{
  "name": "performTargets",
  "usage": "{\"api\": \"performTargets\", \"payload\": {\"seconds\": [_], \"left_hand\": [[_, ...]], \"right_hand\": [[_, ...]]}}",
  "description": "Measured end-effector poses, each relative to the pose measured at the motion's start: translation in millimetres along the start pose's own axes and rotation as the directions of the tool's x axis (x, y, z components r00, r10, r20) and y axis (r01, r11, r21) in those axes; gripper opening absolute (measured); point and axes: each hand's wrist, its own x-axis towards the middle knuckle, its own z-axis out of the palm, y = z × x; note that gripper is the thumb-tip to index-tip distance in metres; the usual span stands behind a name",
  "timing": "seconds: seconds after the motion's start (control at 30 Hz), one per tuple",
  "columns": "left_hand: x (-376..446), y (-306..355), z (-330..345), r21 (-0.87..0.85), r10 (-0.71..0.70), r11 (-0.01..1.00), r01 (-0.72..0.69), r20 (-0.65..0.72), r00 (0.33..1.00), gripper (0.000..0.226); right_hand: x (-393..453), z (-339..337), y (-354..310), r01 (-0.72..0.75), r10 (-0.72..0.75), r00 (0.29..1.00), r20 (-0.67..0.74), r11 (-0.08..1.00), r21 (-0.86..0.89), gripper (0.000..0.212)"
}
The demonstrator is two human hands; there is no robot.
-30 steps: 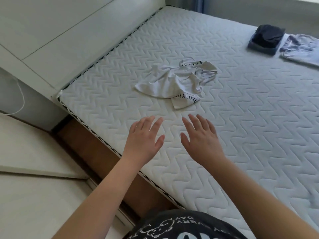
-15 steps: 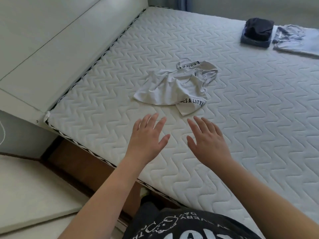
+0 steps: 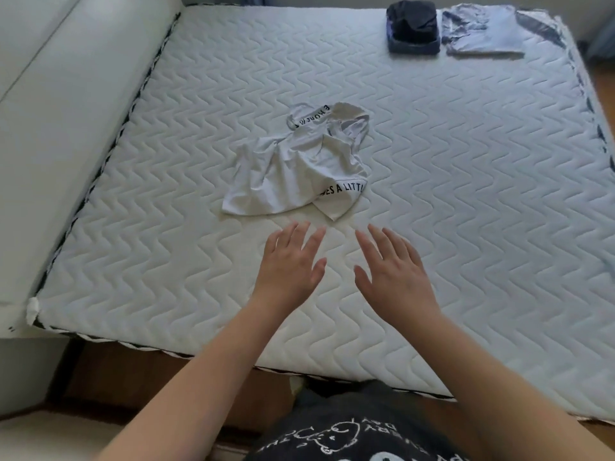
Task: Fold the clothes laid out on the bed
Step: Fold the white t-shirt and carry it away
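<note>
A crumpled white garment (image 3: 293, 171) with black lettering on its bands lies in the middle of the quilted white mattress (image 3: 466, 194). My left hand (image 3: 291, 264) hovers flat just below it, fingers straight and spread, holding nothing. My right hand (image 3: 392, 271) is beside it, also flat with fingers spread, a short way below the garment's lower right corner. Neither hand touches the cloth.
At the far edge sits a dark folded pile (image 3: 412, 28), with a folded light blue garment (image 3: 479, 29) to its right. A white padded headboard (image 3: 60, 128) runs along the left side. The mattress's near edge (image 3: 199, 347) is close to my body.
Both hands have moved forward toward the white garment, and the view has swung to face the bed more squarely. The garment has not moved.
</note>
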Motion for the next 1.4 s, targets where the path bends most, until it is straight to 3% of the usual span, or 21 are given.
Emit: {"api": "performTargets", "payload": {"seconds": [0.33, 0.67, 0.87, 1.03, 1.23, 1.4], "left_hand": [[39.1, -35.8, 22.1, 0.031, -0.069, 0.997, 0.067, 0.071, 0.995, 0.053], [141.2, -98.7, 77.3, -0.079, -0.035, 0.996, 0.043, 0.103, 0.994, 0.058], [193.0, -134.6, 137.8, -0.021, 0.044, 0.999, -0.041, 0.227, 0.973, 0.073], [218.1, -154.8, 203.6, 0.032, 0.020, 0.999, -0.034, 0.353, 0.935, 0.078], [236.4, -181.1, 288.4, 0.039, 0.033, 0.998, -0.052, 0.369, 0.929, 0.083], [266.6, -193.3, 350.0, 0.068, -0.036, 0.998, 0.008, 0.417, 0.908, 0.081]], "right_hand": [[86.1, 28.6, -3.3, 0.024, -0.027, 0.999, 0.027, 0.996, 0.090, 0.062], [189.5, 57.2, -4.7, -0.010, 0.011, 1.000, 0.021, 1.000, -0.005, 0.067], [239.2, 121.8, -4.9, -0.069, 0.069, 0.992, 0.102, 0.998, -0.004, 0.070], [279.4, 183.5, 3.1, -0.096, 0.096, 0.994, 0.055, 0.995, -0.001, 0.060], [335.7, 263.6, 18.5, -0.110, 0.112, 0.993, 0.048, 0.993, -0.034, 0.064], [361.3, 331.6, 37.1, -0.162, 0.176, 0.961, 0.215, 0.983, -0.080, 0.082]]}}
